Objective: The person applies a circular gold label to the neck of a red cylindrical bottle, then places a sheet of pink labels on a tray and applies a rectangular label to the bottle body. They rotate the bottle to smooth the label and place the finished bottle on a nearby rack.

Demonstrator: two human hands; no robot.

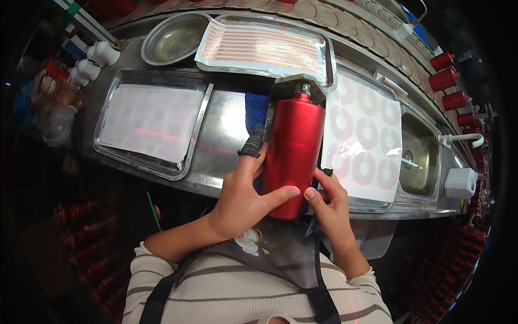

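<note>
A glossy red metal bottle (294, 143) lies lengthwise before me, its narrow silver threaded neck pointing away and its base toward my apron. My left hand (240, 191) grips the lower left side, thumb across the near end. On the lower right, my right hand (332, 205) presses its thumb and fingers to the bottle. Dark finger covers show on a finger of each hand. Behind the neck stands a grey metal rest (318, 96); the bottle hides much of it. A dark blue cloth (256, 110) lies left of the bottle.
Left is a metal tray (186, 171) holding pale sheets. Behind are a steel bowl (167, 40) and a sheet of orange strips (259, 46) on a tray. To the right lie a ring-patterned sheet (367, 135), a sink (420, 173) and a white jug (460, 183). Red bottles (443, 62) line the far right.
</note>
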